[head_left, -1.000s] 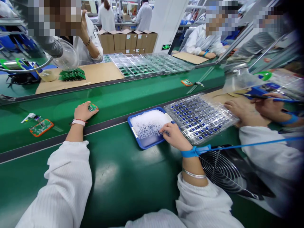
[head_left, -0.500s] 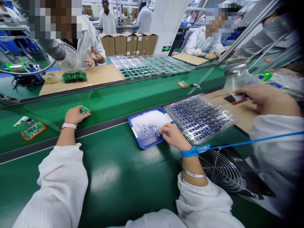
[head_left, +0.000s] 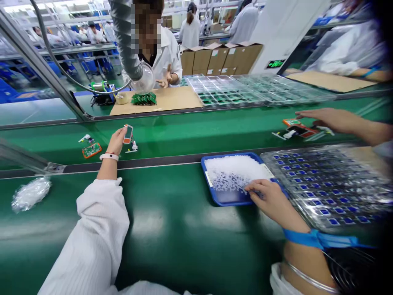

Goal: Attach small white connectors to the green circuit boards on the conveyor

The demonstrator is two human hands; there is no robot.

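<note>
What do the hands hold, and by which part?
Left hand: a small orange-edged circuit board, by its long side edge. Right hand: apparently nothing, resting on white granules in a blue tray.

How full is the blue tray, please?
Mostly full: white granules cover the blue tray, thinning by the right hand, where blue shows through.
</note>
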